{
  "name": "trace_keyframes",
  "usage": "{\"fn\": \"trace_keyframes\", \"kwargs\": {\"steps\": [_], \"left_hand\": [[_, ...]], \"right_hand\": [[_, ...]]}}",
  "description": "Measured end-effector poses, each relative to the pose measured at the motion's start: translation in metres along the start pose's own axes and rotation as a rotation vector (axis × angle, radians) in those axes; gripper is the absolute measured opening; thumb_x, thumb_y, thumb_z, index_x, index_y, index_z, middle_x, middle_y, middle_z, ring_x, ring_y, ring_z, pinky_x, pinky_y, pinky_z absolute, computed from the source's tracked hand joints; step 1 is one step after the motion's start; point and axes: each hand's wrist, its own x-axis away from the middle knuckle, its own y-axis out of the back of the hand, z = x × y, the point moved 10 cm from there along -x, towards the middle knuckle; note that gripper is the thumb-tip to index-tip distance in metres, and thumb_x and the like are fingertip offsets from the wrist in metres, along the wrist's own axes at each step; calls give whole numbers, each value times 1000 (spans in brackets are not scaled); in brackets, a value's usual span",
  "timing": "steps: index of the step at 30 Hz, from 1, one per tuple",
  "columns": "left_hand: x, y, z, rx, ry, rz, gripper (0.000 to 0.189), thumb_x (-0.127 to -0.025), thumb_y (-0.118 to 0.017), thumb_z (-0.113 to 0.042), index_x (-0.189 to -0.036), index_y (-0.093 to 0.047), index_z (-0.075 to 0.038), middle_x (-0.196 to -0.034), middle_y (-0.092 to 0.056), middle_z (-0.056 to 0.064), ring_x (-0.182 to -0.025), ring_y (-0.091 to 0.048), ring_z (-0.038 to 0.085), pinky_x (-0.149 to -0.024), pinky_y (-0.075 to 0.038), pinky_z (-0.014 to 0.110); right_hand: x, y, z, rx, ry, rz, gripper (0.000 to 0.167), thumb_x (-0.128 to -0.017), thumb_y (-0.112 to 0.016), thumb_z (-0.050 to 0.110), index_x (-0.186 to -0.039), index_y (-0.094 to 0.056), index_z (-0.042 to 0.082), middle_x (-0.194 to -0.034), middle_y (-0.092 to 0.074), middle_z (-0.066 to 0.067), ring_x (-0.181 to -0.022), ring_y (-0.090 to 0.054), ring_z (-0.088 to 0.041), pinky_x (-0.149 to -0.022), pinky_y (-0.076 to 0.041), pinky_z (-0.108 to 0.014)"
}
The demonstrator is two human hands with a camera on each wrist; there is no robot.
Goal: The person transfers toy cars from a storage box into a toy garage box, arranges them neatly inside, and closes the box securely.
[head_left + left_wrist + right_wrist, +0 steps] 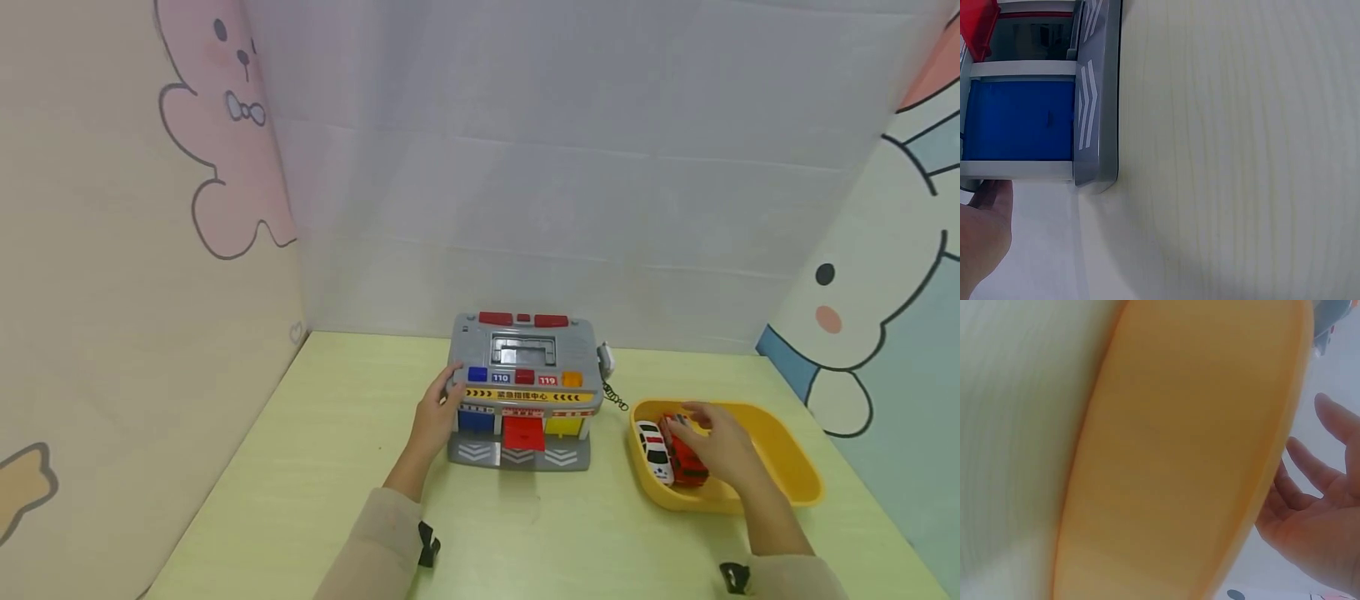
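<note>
A grey toy emergency station (525,392) stands on the table, with a blue door (1019,119), a yellow door (564,426) and a raised red door (523,432) across its front. My left hand (435,421) rests against its left side, fingers fairly straight; the station partly hides them in the left wrist view. Over the yellow tray (802,475) hovers my right hand (722,446), thumb and fingers spread apart. Just beneath it lies a red toy vehicle (686,462), partly covered by the hand. Beside that is a white toy police car (655,452).
A small grey-white handset (606,359) hangs on the station's right side, its dark coiled cord (616,397) trailing toward the tray. A pale curtain (525,167) closes off the back, and printed panels flank the table (337,433).
</note>
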Motion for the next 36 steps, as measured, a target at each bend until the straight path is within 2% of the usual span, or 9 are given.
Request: {"fn": "trace_keyframes", "kwargs": {"steps": [9,15,22,30,36], "left_hand": [[-1,0,2,4,8,1,48,-101,-47,-45,-146,-45,-28,-154,-34,8,-138,-32,36,-107,-32,57],[0,-1,1,1,8,6,49,-101,-47,-46,-146,-44,-28,-154,-34,9,-138,-32,36,-107,-32,58],[-1,-1,1,0,4,3,48,-101,-47,-44,-146,-45,-28,-154,-35,9,-138,-33,37,-106,-32,58],[-2,-1,4,1,1,-1,47,-101,-48,-44,-145,-46,-28,-152,-37,10,-137,-34,36,-106,-32,58],[-2,-1,5,-1,3,-1,47,-101,-48,-44,-145,-46,-28,-152,-37,11,-137,-33,38,-106,-32,60]], "right_hand": [[-2,-4,-15,-21,-25,48,66,-94,-64,40,-133,-46,-10,-125,-48,-37,-114,-46,-52,-92,-43,-64],[-6,-7,-21,-9,13,100,68,-90,-70,36,-134,-45,-10,-125,-47,-38,-113,-46,-53,-90,-42,-65],[-8,-9,-21,4,105,151,74,-81,-80,32,-133,-46,-9,-125,-46,-38,-108,-47,-52,-85,-44,-65],[-12,-19,-29,-8,109,261,95,-73,-87,30,-141,-33,-8,-130,-36,-38,-113,-41,-54,-86,-45,-65],[-16,-23,-36,-19,91,310,99,-71,-88,29,-143,-29,-7,-132,-33,-39,-115,-38,-54,-91,-41,-68]]}}
